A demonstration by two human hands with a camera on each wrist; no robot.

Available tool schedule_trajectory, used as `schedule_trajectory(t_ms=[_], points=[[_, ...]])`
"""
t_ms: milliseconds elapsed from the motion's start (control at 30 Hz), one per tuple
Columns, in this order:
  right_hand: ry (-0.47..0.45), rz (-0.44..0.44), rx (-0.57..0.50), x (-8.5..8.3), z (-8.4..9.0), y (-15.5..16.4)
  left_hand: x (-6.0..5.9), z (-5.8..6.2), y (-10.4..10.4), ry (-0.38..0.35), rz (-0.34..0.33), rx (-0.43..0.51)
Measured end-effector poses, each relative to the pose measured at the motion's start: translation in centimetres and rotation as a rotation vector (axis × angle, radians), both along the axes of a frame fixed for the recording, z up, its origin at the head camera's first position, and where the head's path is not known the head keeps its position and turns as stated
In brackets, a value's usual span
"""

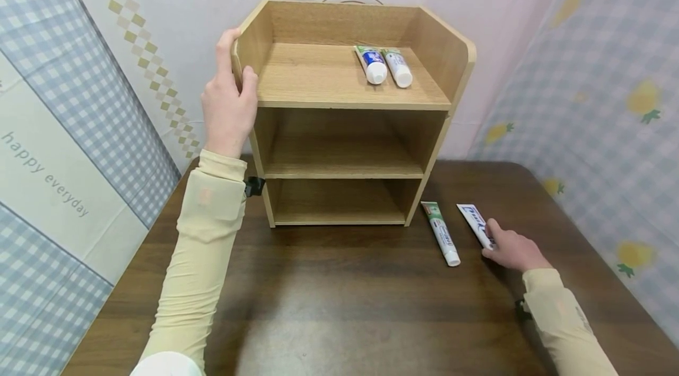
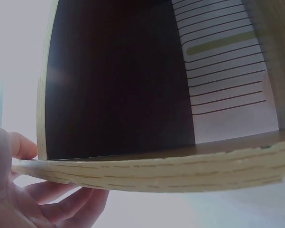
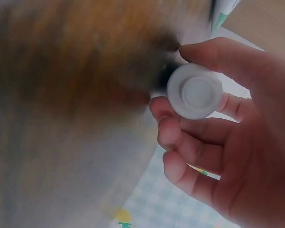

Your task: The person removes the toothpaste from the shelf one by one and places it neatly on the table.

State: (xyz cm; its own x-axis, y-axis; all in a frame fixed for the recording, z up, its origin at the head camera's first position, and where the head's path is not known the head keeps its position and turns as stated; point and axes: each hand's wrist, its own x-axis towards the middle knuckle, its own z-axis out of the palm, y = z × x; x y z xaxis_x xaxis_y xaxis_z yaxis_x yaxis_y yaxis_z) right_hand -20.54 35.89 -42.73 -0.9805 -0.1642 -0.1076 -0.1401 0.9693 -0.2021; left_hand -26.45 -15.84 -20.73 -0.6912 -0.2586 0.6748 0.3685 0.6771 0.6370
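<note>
Two hands, left [image 1: 229,106] gripping wooden shelf [image 1: 345,78], right [image 1: 513,250] fingers pinching white toothpaste tube [image 1: 475,224]

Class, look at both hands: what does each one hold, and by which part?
The left hand grips the wooden shelf unit by its upper left side panel. The right hand holds the blue-and-white toothpaste tube at its cap end.

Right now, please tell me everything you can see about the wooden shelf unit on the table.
The wooden shelf unit looks like light wood-grain board and stands upright on the dark brown table, near the wall. It has an open front and three levels: a top tray with raised sides, then two compartments in which nothing shows. Two toothpaste tubes lie side by side on the top level, caps toward the front. The left hand grips the upper left side panel, fingers curled round its edge.
</note>
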Motion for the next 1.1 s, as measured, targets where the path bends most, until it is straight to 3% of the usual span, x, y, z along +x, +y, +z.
schedule_trajectory(t_ms=[300,667,900,1100], points=[[0.008,0.056,-0.005,-0.7,0.3,0.3,0.1,0.0,0.0,0.004,0.007,-0.007],[-0.027,0.031,-0.008,-0.9,0.6,-0.1,0.1,-0.1,-0.1,0.004,0.011,0.002],[-0.003,0.014,0.061,-0.6,2.1,-0.8,0.2,0.0,0.0,-0.001,0.008,-0.004],[0.090,0.060,0.071,0.0,4.3,-2.4,0.1,0.0,0.0,-0.006,0.007,-0.007]])
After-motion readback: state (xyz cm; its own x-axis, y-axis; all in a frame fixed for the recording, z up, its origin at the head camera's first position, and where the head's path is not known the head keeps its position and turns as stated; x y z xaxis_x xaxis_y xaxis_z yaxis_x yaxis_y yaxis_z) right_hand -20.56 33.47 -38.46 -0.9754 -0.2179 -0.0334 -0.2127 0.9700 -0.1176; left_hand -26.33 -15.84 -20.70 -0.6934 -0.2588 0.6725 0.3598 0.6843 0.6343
